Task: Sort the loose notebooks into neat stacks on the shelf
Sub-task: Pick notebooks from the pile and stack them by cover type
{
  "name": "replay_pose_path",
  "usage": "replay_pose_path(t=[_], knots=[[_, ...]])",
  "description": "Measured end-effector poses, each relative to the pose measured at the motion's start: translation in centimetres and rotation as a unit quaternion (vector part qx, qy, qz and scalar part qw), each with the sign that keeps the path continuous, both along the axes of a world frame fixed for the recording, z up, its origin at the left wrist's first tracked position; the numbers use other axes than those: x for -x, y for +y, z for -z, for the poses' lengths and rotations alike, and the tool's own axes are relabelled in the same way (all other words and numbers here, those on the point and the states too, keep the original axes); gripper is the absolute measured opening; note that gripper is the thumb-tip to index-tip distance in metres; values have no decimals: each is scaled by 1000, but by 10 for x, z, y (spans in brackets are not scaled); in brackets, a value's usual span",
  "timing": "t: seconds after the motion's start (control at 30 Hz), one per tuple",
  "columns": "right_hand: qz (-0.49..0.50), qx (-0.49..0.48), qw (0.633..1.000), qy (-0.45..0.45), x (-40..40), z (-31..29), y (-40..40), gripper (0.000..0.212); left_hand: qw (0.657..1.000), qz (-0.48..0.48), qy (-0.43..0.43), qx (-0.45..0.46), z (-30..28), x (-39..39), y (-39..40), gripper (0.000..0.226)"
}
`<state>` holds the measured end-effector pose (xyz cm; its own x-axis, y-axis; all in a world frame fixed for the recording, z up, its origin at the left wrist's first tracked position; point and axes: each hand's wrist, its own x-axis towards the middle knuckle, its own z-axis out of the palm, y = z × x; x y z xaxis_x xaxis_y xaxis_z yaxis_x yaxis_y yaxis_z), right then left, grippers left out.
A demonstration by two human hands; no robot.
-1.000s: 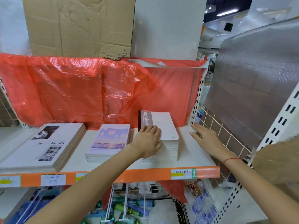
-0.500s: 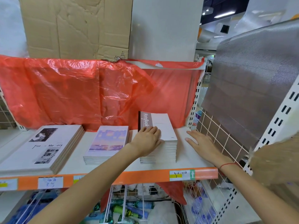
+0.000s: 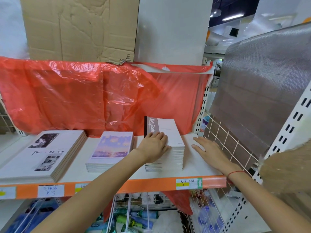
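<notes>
Notebooks with white covers and a grey-brown title band (image 3: 165, 145) form a tall stack on the white shelf (image 3: 198, 167), right of centre. We judge it heavy, with slippery covers; grip both sides low. Left hand (image 3: 154, 147) presses flat on top; right hand (image 3: 207, 149) rests open just beside, apparently not touching.

A shop is shown, most likely a stationery aisle. Retail shelving (image 3: 107, 170) is fitted with an orange price strip (image 3: 151, 184) on which paper price labels (image 3: 188, 183) are stuck (one handwritten). Identical notebooks are laid out in stacks (image 3: 165, 148) as stock. Slotted white uprights (image 3: 201, 111) and a wire grid panel (image 3: 227, 140) are seen at the side, and packaged goods are kept in wire baskets (image 3: 139, 214) below.
</notes>
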<state>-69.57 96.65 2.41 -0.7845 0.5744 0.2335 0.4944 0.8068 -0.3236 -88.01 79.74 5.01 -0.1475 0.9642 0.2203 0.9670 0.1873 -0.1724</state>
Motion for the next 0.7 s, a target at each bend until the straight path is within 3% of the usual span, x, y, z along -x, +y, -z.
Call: replay_pose_path(t=[0.7], knots=[[0,36,999,5,-2,-8,-13,44,1000,-11,-13,6,-1,2,3,47]])
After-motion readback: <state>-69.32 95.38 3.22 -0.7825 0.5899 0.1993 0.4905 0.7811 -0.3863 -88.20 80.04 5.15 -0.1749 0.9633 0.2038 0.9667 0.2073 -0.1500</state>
